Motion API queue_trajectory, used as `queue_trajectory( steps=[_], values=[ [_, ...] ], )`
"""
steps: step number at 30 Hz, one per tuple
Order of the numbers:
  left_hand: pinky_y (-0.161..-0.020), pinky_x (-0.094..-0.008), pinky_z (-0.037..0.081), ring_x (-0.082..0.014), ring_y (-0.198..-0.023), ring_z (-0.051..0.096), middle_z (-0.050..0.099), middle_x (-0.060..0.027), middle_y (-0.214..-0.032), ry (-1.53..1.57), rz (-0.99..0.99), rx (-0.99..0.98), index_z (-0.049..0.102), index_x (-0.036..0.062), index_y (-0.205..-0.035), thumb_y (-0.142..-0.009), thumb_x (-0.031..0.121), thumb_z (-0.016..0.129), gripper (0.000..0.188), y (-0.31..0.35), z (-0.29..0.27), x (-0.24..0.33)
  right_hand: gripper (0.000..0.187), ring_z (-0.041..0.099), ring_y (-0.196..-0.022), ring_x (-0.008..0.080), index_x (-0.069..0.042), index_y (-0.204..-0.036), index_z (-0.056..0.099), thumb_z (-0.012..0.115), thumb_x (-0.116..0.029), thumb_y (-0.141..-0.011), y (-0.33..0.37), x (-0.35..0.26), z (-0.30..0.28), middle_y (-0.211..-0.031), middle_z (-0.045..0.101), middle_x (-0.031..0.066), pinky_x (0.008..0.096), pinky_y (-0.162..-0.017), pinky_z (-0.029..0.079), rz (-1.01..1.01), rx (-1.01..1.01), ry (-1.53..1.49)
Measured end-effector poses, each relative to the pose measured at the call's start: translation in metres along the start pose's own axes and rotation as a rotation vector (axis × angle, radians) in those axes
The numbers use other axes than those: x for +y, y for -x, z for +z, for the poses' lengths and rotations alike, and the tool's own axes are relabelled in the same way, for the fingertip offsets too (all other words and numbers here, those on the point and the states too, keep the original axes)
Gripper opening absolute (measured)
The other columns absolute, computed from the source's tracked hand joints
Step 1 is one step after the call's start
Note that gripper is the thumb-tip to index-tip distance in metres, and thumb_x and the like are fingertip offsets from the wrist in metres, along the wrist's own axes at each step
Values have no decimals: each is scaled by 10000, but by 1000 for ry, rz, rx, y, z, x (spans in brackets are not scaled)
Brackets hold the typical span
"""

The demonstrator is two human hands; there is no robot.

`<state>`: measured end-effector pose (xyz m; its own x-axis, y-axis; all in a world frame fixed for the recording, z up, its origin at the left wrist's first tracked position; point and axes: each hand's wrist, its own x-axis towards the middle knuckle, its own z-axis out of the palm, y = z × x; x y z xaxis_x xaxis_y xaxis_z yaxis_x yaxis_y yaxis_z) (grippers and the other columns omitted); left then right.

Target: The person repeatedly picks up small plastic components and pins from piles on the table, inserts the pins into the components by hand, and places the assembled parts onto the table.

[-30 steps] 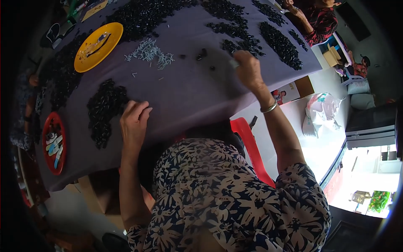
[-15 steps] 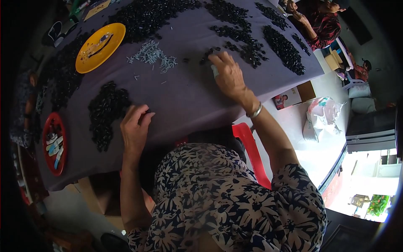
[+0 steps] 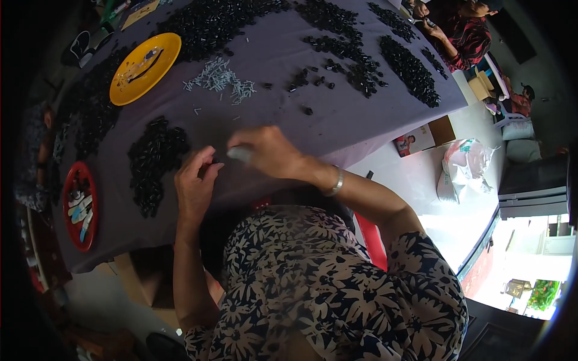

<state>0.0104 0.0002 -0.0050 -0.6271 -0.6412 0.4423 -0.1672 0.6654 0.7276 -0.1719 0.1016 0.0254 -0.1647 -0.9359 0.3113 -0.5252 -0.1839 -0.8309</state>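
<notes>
My left hand (image 3: pixel 195 183) is closed above the near table edge, finger and thumb pinched on what looks like a small black piece. Right of it, my right hand (image 3: pixel 268 151) is curled, slightly blurred, around a pale flat object (image 3: pixel 241 154) whose kind I cannot make out; it points toward my left hand. A heap of small black cylindrical pieces (image 3: pixel 153 162) lies just left of my left hand. Beyond my hands is a loose pile of thin pale grey sticks (image 3: pixel 217 78). One black piece (image 3: pixel 308 111) sits alone, with several others (image 3: pixel 299 78) scattered behind it.
A yellow plate (image 3: pixel 123 90) with a dark strip lies back left; a red plate (image 3: pixel 90 180) holding pale-handled tools is at the left edge. Larger black heaps (image 3: pixel 223 24) cover the far table. Another person (image 3: pixel 472 33) works at far right. A red chair (image 3: pixel 370 240) stands beside me.
My right hand has swung left and nearer, from the scattered black pieces to beside my left hand, still with the pale object. My left hand has barely moved.
</notes>
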Motion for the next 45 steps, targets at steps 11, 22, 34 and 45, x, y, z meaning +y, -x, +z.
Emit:
queue_trajectory(
  steps=[11, 22, 34, 45],
  values=[
    [-677, -236, 493, -85, -721, 584, 624, -30, -794, 209, -171, -35, 501, 29, -1359, -753, -70, 723, 653, -2, -2, -3, 150, 615, -564, 92, 3, -882, 662, 683, -140, -842, -52, -3, 12, -720, 646, 51, 222, -466, 506, 537, -403, -294],
    [-631, -218, 470, -62, -674, 554, 609, -8, -770, 197, -200, -45, 496, -2, -1356, -762, -47, 737, 643, -4, -3, 0, 130, 615, -538, 108, 2, -860, 656, 682, -119, -821, -57, -2, 13, -701, 643, 71, 231, -450, 516, 560, -467, -245],
    [-656, -248, 494, -96, -728, 600, 642, -38, -820, 193, -117, -96, 525, 1, -1313, -767, -49, 717, 580, -6, -3, -4, 106, 636, -558, 147, 24, -892, 623, 596, -75, -863, -58, -6, 8, -714, 627, 99, 279, -465, 537, 479, -543, -171],
    [-660, -275, 474, -152, -720, 573, 577, -66, -835, -178, -7, 279, 656, -17, -976, -780, -77, 651, 204, -9, -28, -6, 185, 676, -767, 260, -81, -1026, 674, 695, -132, -849, -52, 57, -83, -884, 698, 101, 355, -762, 545, -150, 361, 593]
  ],
)
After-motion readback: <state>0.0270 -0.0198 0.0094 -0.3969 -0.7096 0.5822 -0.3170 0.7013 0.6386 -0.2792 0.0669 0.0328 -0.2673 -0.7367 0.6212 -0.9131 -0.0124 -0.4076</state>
